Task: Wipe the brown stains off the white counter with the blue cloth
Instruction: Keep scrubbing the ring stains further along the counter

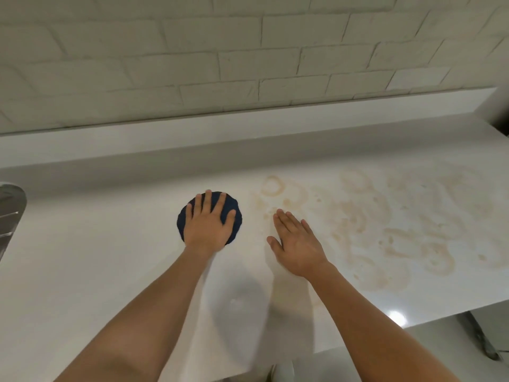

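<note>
Your blue cloth (pixel 236 228) lies bunched into a rough round pad on the white counter (pixel 96 257), a little left of the middle of the view and just left of where the brown marks begin. Your left hand (pixel 208 226) lies flat on top of it, fingers straight and spread, pressing it down rather than gripping it. Your right hand (pixel 296 244) is empty and relaxed, palm down on the bare counter beside the cloth, with its fingertips at the near edge of the marks.

By the look of it, most of the job is ahead of you. The brown stains (pixel 399 235) cover a wide stretch from your right hand out to the right end of the counter. The surface under and to the left of the cloth shows white, but you cannot tell from here whether it was wiped or never dirty. The cloth touches none of the marks, so it needs to travel right.

By count: one cloth, two hands, and one broad stained patch made of many overlapping rings and smears, too blended to number. One clear ring (pixel 272 186) stands apart at the patch's far left corner. Further out there is one metal fitting (pixel 11 210) at the left edge, too cropped to identify. One low ledge (pixel 220 125) runs along the back, under a white brick-pattern tiled wall (pixel 192 51).
</note>
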`<state>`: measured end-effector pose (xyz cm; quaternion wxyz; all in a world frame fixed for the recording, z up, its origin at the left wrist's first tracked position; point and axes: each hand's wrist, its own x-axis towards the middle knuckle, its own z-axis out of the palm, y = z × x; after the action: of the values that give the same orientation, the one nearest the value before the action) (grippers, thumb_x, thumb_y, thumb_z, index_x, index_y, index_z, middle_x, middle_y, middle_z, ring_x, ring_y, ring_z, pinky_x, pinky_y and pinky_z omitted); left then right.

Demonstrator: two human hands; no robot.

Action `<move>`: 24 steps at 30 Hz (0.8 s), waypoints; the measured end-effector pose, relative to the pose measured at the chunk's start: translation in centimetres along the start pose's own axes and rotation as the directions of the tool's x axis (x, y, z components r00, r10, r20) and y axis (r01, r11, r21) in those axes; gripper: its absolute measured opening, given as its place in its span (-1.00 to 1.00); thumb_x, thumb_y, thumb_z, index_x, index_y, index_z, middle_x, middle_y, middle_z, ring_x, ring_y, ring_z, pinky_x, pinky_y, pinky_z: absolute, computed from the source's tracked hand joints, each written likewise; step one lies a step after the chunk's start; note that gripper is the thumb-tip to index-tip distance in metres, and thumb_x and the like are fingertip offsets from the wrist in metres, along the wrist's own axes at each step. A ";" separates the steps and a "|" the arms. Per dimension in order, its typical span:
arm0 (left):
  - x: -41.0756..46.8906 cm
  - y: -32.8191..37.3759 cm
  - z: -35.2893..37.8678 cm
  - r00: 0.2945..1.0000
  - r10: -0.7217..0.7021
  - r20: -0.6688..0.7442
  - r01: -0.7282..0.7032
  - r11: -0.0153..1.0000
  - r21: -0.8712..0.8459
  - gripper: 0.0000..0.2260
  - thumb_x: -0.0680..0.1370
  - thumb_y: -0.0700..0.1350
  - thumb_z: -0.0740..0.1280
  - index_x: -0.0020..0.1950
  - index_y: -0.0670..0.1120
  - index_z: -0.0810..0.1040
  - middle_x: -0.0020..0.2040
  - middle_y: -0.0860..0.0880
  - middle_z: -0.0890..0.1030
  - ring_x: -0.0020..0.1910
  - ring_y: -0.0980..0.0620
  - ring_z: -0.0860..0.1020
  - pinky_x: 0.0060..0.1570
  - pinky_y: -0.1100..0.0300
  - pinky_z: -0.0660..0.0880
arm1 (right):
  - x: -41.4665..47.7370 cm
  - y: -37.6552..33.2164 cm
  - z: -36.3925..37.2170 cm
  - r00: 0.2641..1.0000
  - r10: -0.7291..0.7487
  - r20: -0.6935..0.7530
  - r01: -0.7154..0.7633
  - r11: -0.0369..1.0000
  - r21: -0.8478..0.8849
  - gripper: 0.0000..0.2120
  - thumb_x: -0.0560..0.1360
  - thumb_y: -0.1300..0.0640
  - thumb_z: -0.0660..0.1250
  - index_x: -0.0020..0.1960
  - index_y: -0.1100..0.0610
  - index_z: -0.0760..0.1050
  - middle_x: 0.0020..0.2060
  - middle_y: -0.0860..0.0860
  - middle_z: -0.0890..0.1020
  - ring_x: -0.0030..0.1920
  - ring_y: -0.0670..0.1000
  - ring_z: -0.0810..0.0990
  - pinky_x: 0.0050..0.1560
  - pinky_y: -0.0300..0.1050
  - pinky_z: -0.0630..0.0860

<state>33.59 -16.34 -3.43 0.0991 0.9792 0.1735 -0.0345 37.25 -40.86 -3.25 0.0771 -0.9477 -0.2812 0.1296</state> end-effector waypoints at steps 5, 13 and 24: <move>-4.2 1.2 1.0 0.989 0.148 0.013 -0.148 0.989 -0.005 -0.41 0.65 0.31 -0.17 0.66 0.15 0.00 0.67 0.00 -0.02 0.63 -0.07 -0.07 0.58 -0.06 -0.15 | -0.1 0.1 0.2 1.000 -0.014 -0.018 0.014 1.000 -0.019 -0.35 0.65 -0.25 -0.24 0.63 0.05 -0.18 0.62 -0.07 -0.14 0.59 -0.07 -0.21 0.56 -0.02 -0.25; -1.4 -2.7 -0.1 1.000 0.019 -0.007 -0.019 1.000 0.021 -0.42 0.66 0.30 -0.13 0.66 0.14 0.03 0.67 -0.03 0.02 0.63 -0.11 -0.03 0.57 -0.11 -0.08 | -0.2 -0.2 0.1 1.000 -0.002 -0.021 0.001 0.999 -0.043 -0.35 0.65 -0.23 -0.24 0.63 0.07 -0.19 0.62 -0.05 -0.15 0.59 -0.06 -0.22 0.57 0.00 -0.24; -7.6 -1.6 1.3 0.954 0.297 0.024 -0.297 0.955 -0.005 -0.43 0.65 0.35 -0.14 0.64 0.22 0.05 0.66 0.09 0.01 0.63 0.02 -0.03 0.57 0.01 -0.12 | -1.6 0.8 -0.5 0.997 -0.073 -0.025 0.071 0.995 -0.069 -0.33 0.65 -0.25 -0.21 0.63 0.07 -0.22 0.61 -0.06 -0.21 0.58 -0.07 -0.28 0.55 -0.03 -0.25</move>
<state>25.90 -17.66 -4.19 0.1061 0.9936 0.0230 -0.0308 36.53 -42.48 -2.68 0.0531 -0.9408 -0.3184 0.1039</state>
